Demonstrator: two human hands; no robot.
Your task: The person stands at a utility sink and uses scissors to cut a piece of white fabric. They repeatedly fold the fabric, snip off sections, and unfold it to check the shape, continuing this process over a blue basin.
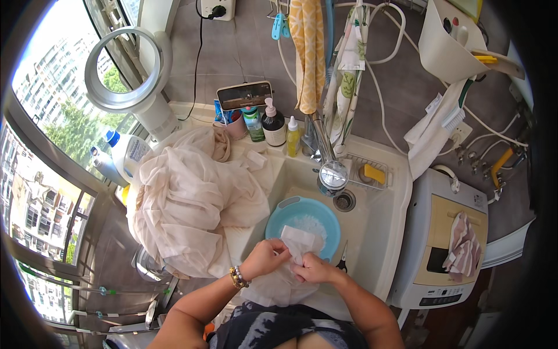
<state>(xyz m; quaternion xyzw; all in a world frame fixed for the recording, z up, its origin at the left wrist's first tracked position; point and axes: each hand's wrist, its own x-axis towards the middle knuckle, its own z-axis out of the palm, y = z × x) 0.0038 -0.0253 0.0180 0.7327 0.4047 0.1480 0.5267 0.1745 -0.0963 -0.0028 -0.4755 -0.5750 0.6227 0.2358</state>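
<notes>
My left hand (267,258) pinches a piece of sheer white fabric (299,241) between thumb and fingertips. Just to its right, my right hand (313,268) grips the same fabric in a loose fist. One end of the cloth stands up above my hands, over a light-blue plastic basin (273,224), and the rest hangs down toward my lap. White suds or powder (310,224) show in the basin, which sits inside a cream-coloured sink (370,244). A large heap of sheer pale fabric (192,196) lies on the ledge to the left. Whether it joins the held piece I cannot tell.
Scissors (343,261) lie in the sink, right of the basin. The faucet (333,174) overhangs it near the drain (344,200). Behind stand a pump bottle (274,124), a yellow bottle (293,138) and a phone (245,96). A washing machine (453,253) is at right, a bladeless fan (130,70) at left.
</notes>
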